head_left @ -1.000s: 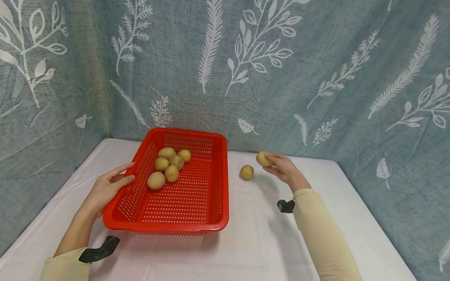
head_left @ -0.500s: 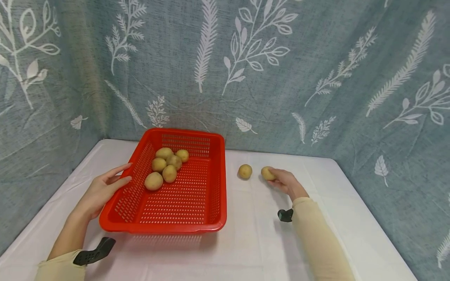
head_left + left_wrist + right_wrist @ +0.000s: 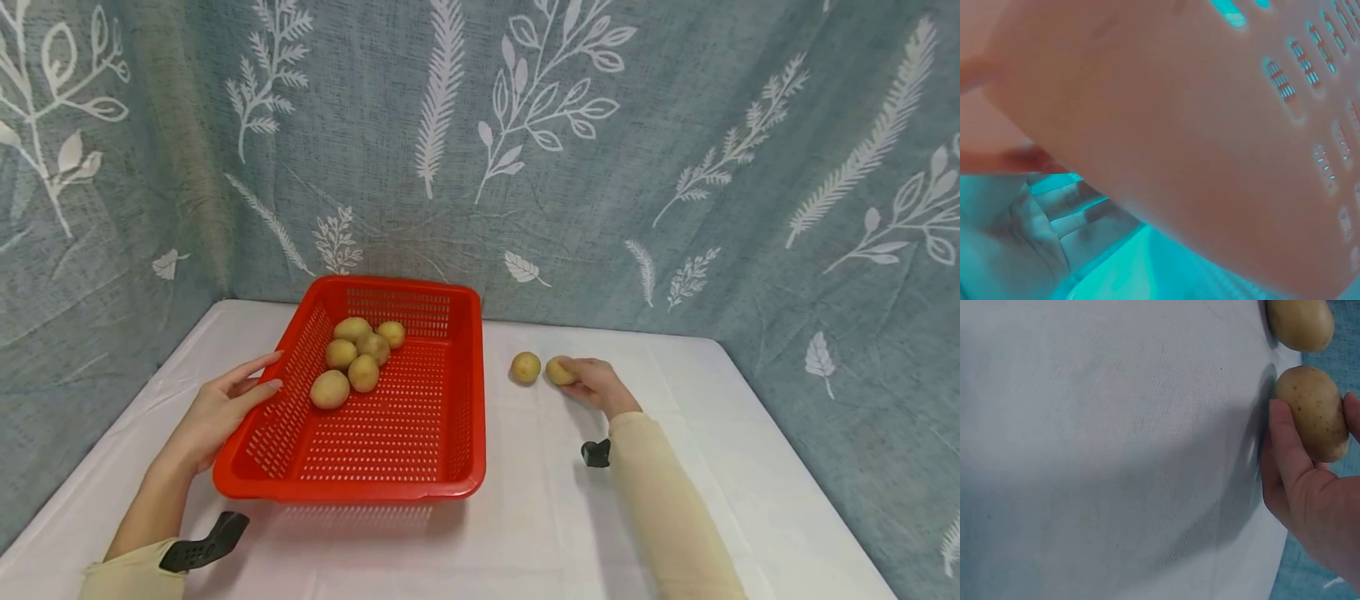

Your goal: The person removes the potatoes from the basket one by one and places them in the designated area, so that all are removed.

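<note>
A red perforated plastic basket (image 3: 375, 487) holds several potatoes (image 3: 363, 372) bunched toward its left and back. My left hand (image 3: 213, 417) rests against the basket's left rim, fingers extended and thumb tip at the edge; in the left wrist view the hand (image 3: 1029, 231) is partly hidden by the basket wall (image 3: 1166, 125). To the basket's right, my right hand (image 3: 600, 386) pinches a potato (image 3: 559, 371) between thumb and fingers, low over the white cloth. Just left of it another potato (image 3: 526, 367) lies on the cloth, also in the right wrist view (image 3: 1302, 324).
A white cloth (image 3: 525, 542) covers the table. Behind and at both sides hangs a blue-green curtain (image 3: 390, 225) with white leaf prints. A dark wrist device (image 3: 204, 543) sits at the left sleeve, another device (image 3: 597, 453) at the right.
My right hand has lowered the potato toward the cloth, then shifted it left, closer to the loose potato. The left hand and basket hold their place.
</note>
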A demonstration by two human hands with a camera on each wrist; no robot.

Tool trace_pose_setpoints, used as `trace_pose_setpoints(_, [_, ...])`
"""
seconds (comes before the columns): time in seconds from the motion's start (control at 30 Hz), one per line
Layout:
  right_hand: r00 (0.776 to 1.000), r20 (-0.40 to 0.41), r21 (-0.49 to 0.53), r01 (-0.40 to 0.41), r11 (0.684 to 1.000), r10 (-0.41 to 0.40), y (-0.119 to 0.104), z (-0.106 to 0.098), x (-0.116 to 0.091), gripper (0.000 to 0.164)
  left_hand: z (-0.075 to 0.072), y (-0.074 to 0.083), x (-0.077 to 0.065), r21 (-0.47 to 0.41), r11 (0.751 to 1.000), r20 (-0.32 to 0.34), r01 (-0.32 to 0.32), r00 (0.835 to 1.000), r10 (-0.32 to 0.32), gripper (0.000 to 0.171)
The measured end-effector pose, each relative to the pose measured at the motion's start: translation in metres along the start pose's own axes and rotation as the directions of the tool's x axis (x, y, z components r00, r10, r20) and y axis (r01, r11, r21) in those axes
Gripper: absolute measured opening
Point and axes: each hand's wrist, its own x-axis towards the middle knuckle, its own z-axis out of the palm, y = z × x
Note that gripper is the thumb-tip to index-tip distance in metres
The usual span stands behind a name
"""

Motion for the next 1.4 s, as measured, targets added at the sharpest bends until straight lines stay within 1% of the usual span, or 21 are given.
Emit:
trace_pose_setpoints(0.23, [0.999, -0.006, -0.034, -0.035, 0.999, 0.035, -0.003, 0.005, 0.000, 0.048, 0.001, -0.001, 0.000, 0.034, 0.999, -0.007, 0.013, 1.000, -0.013, 0.064])
trace_pose_setpoints(0.37, [0.999, -0.021, -0.061, -0.047, 0.997, 0.046, -0.007, 0.004, 0.001, 0.049, 0.002, 0.000, 0.001, 0.025, 1.000, -0.008, 0.006, 1.000, -0.006, 0.064])
trace_pose_setpoints(0.5, [0.999, -0.047, -0.083, -0.031, 0.996, 0.027, -0.008, 0.004, 0.001, 0.049, 0.002, 0.001, 0.001, 0.004, 1.000, -0.008, -0.004, 1.000, 0.004, 0.062])
trace_pose_setpoints(0.63, [0.997, -0.077, -0.086, -0.033, 0.996, 0.026, -0.006, 0.004, 0.004, 0.052, 0.001, 0.001, 0.001, 0.000, 1.000, -0.011, -0.003, 1.000, 0.003, 0.062])
trace_pose_setpoints(0.8, [0.995, -0.095, -0.064, -0.016, 0.998, 0.010, -0.003, 0.001, 0.005, 0.055, 0.000, 0.001, 0.001, 0.004, 1.000, -0.014, -0.004, 1.000, 0.004, 0.062])
trace_pose_setpoints(0.97, [0.993, -0.117, -0.088, -0.010, 0.996, 0.000, -0.002, -0.003, 0.004, 0.056, 0.000, 0.000, 0.001, -0.003, 1.000, -0.015, -0.004, 1.000, 0.004, 0.061])
trace_pose_setpoints(1.2, [0.989, -0.144, -0.097, -0.033, 0.995, 0.018, -0.004, -0.007, 0.002, 0.058, 0.000, -0.001, 0.000, -0.043, 0.999, -0.008, -0.006, 1.000, 0.006, 0.058])
trace_pose_setpoints(1.3, [0.990, -0.136, -0.079, -0.047, 0.996, 0.036, -0.006, -0.010, 0.001, 0.058, 0.001, -0.001, 0.000, -0.037, 0.999, -0.011, -0.009, 1.000, 0.008, 0.059])
trace_pose_setpoints(1.4, [0.990, -0.132, -0.084, -0.060, 0.995, 0.049, -0.010, -0.014, -0.001, 0.057, 0.002, 0.000, 0.001, -0.016, 1.000, -0.017, -0.011, 1.000, 0.010, 0.061])
